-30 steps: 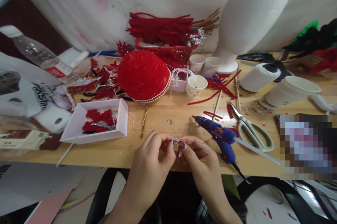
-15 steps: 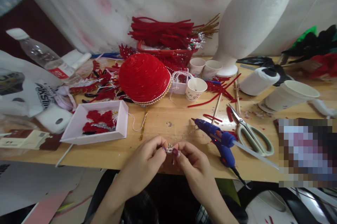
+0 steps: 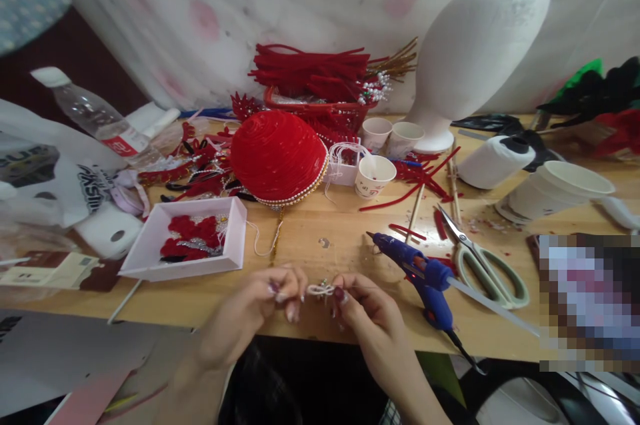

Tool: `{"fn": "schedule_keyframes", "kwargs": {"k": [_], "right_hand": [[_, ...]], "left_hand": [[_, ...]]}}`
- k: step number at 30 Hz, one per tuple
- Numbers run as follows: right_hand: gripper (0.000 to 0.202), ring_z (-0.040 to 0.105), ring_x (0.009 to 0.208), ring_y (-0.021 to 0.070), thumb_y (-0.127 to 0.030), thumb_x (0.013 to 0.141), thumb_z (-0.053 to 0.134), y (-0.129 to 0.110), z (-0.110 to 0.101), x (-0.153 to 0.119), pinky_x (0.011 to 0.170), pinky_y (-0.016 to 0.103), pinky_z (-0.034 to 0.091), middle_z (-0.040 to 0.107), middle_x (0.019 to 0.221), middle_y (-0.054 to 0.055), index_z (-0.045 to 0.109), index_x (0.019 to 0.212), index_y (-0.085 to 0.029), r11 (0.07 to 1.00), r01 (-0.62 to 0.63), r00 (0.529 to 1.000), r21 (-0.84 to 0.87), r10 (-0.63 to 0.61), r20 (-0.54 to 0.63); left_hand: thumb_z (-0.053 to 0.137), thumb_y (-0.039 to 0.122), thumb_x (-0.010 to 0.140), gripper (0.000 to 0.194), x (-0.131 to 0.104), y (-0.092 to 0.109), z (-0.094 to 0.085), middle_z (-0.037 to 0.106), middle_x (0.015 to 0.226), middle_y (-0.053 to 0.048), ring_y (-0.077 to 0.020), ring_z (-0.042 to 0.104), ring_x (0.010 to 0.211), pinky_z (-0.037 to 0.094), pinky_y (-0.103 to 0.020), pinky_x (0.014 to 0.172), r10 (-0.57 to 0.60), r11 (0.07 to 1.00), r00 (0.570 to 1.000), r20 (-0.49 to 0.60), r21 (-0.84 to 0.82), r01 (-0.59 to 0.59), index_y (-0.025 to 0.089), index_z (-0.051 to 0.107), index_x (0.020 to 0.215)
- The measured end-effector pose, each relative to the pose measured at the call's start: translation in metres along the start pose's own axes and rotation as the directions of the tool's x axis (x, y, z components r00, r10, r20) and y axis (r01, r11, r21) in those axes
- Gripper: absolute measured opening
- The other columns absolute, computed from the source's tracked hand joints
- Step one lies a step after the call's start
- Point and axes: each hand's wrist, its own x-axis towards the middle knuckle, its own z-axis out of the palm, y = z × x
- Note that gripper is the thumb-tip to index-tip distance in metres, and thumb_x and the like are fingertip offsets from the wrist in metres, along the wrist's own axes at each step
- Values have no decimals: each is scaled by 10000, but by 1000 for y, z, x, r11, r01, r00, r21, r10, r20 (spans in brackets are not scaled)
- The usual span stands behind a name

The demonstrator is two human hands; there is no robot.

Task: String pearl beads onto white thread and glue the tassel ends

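Between my two hands, over the table's front part, is a small ornament with white loops [image 3: 320, 290] and what look like tiny beads. My right hand [image 3: 370, 312] pinches its right side between thumb and forefinger. Just left of the loops is my left hand [image 3: 267, 298], a little blurred, with its fingers curled and pressed together. Whatever lies in the left fingers is too small to make out. A blue hot glue gun [image 3: 415, 265] lies to the right of my right hand. Beyond the hands rests a red domed cap [image 3: 277, 155] trimmed with pearl beads.
A white box [image 3: 233, 245] with red pieces stands at left. Scissors [image 3: 485, 265] lie beside the glue gun. Paper cups [image 3: 375, 176], a thread cone [image 3: 495, 162], a foam head [image 3: 480, 52] and a red basket [image 3: 345, 115] stand further back. A bottle [image 3: 95, 115] leans at left.
My left hand has drawn away leftward from the ornament, its fingers curling. White loops now show between the hands. My right hand still pinches the ornament; the view has shifted slightly.
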Motion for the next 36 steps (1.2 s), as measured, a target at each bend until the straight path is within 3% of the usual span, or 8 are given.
{"fn": "schedule_keyframes", "kwargs": {"k": [6,9,13,20,23,26,32,36], "right_hand": [[304,449,534,107,-467,835,679,0,-10,4,532,229,404,556,616,-18,636,740,-182,999,34,999,-40,-36,-35],[264,468,556,113,-424,838,678,0,-9,3,550,229,409,568,632,-15,635,736,-184,996,69,997,-51,-71,-38],[223,494,595,127,-375,828,668,0,-6,1,559,231,408,578,663,-2,623,718,-186,989,108,991,-103,-115,-65],[192,474,578,126,-353,840,638,2,-7,3,551,235,395,553,643,-14,626,749,-185,978,142,983,-152,-158,-96],[184,468,578,127,-350,848,642,3,-10,4,550,236,395,550,645,-16,639,767,-184,975,163,976,-151,-181,-118],[196,470,577,126,-359,851,651,3,-11,4,552,239,401,564,653,-11,644,766,-182,980,148,978,-135,-165,-129],[202,490,587,129,-368,871,649,2,-9,1,564,237,414,571,651,-14,653,773,-191,984,146,985,-100,-154,-74],[232,512,610,127,-407,882,664,0,-9,-1,579,231,417,598,679,-7,669,815,-185,989,116,991,-86,-122,-63]], "left_hand": [[633,378,840,176,-6,-5,10,615,716,12,-158,572,685,460,-254,682,130,968,898,-420,248,-24,217,689,881],[723,365,829,225,1,-21,33,716,954,-26,-182,656,814,508,-274,736,206,904,904,-374,427,-30,239,710,1014],[583,251,942,156,8,-31,52,704,871,-12,-163,661,840,503,-249,767,510,750,790,-341,625,-214,230,690,830],[554,362,970,230,8,-30,34,634,790,-3,-159,620,755,496,-254,718,362,898,788,-498,413,-151,206,622,815],[532,382,977,267,6,-28,24,613,784,3,-156,600,718,507,-274,730,343,939,733,-588,219,-264,204,607,793],[570,351,964,191,2,-26,23,640,858,-2,-170,624,825,500,-283,819,450,891,663,-598,354,-285,222,631,837],[671,241,891,169,6,-24,35,730,1149,-42,-242,642,1106,460,-358,983,447,644,874,-191,747,-166,272,715,1052],[603,248,926,135,8,-29,34,761,842,-16,-211,697,802,505,-306,743,356,706,901,-247,703,-86,241,714,850]]}}
